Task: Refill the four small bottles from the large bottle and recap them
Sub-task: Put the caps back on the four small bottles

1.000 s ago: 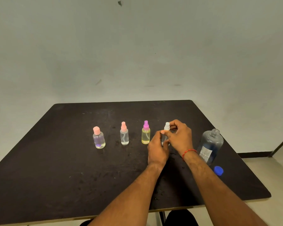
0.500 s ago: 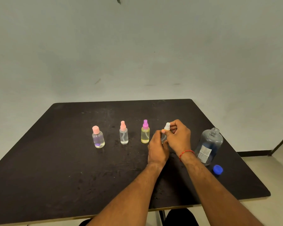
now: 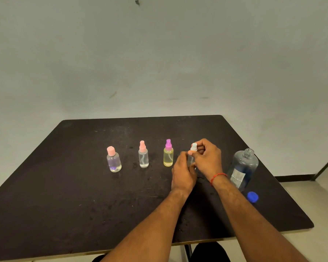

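Head view, nearest first: a blue cap (image 3: 252, 197) lies loose on the table (image 3: 64, 186) just in front of the large bottle (image 3: 243, 167), which stands upright with its neck open. A swing of the right forearm, passing close beside it, could knock it over and spill it. Just left of the large bottle, the left hand (image 3: 183, 173) curls round the fourth small bottle (image 3: 191, 160) while the right hand (image 3: 208, 159) pinches its white cap (image 3: 194, 147). If the cap is being screwed on crooked, it may leak. Farther left of the large bottle stand the yellow bottle (image 3: 168, 154), clear bottle (image 3: 143, 155) and round bottle (image 3: 113, 159), all capped.
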`<state>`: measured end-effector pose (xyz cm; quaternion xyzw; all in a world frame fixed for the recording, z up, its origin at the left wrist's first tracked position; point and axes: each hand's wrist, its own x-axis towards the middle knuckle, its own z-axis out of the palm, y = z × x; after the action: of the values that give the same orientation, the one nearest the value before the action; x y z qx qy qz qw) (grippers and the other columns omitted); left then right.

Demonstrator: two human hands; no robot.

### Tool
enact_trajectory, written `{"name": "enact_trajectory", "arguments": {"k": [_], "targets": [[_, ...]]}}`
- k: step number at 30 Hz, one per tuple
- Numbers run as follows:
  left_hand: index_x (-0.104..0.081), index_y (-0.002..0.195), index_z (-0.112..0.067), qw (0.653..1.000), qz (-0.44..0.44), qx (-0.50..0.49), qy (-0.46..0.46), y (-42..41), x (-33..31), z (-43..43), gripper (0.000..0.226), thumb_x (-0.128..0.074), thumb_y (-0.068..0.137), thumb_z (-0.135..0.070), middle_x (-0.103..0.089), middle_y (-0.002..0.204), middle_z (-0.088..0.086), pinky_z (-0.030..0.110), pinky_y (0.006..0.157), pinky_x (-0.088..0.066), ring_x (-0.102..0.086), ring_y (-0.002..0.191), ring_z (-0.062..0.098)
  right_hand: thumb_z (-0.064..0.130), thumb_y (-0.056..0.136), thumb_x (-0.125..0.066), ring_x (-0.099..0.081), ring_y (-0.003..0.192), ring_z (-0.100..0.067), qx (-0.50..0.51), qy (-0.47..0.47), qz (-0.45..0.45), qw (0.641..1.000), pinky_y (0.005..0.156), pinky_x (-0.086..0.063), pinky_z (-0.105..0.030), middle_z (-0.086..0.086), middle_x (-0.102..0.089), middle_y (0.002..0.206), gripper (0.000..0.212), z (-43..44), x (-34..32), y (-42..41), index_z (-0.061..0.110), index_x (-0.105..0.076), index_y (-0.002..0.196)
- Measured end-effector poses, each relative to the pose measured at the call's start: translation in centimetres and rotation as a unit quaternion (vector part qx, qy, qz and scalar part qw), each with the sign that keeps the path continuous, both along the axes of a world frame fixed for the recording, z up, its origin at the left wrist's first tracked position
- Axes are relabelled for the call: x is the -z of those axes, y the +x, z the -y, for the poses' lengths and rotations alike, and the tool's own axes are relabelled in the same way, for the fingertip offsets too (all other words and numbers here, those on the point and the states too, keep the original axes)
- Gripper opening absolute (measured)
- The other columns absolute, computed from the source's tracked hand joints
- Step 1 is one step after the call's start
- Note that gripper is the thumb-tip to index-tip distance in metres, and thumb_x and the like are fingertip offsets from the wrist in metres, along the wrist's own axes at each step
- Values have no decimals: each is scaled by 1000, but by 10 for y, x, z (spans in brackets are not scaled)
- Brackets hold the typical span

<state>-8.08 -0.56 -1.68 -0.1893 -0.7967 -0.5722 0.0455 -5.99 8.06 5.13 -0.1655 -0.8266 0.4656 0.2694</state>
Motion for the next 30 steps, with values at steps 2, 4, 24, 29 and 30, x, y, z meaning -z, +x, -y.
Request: {"name": "enact_trajectory", "arguments": {"k": [2, 4, 24, 29, 30], "targets": [[-49, 96, -28, 1000, 10, -4, 9, 1, -2, 1, 17, -58, 93, -15, -62, 88, -7, 32, 69, -59, -63, 81, 12, 10, 77, -79, -62, 79, -8, 27, -8, -10, 1000, 66, -50, -17, 1, -66, 89, 23, 7, 3, -3, 23, -62, 86], [-49, 96, -27, 1000, 20, -2, 22, 2, -3, 1, 17, -59, 94, -13, -63, 89, -5, 27, 68, -58, -64, 82, 14, 11, 78, -78, -61, 82, -8, 41, -3, -10, 999, 65, -46, -13, 2, -64, 91, 23, 11, 4, -3, 24, -61, 88], [-52, 98, -27, 999, 30, -1, 34, 2, -3, -1, 12, -61, 92, -20, -65, 89, -2, 38, 73, -59, -61, 78, 10, 13, 74, -80, -62, 80, -11, 65, 35, -16, 997, 70, -52, -23, 2, -66, 86, 21, 16, 4, -4, 23, -63, 83], [-50, 100, -28, 1000, 9, -9, 2, -1, -2, -1, 18, -60, 95, -14, -64, 93, -6, 41, 79, -58, -64, 87, 13, -1, 80, -73, -66, 91, -4, -82, -2, 47, 996, 83, -54, -18, 8, -71, 97, 35, -11, -11, -3, 22, -72, 107], [-51, 101, -25, 1000, 2, -10, 1, -1, -2, -2, 17, -61, 96, -13, -64, 94, -5, 40, 79, -58, -63, 88, 13, -1, 81, -72, -67, 93, -4, -103, 0, 52, 993, 83, -54, -18, 8, -72, 97, 34, -15, -12, -1, 23, -73, 105]]}}
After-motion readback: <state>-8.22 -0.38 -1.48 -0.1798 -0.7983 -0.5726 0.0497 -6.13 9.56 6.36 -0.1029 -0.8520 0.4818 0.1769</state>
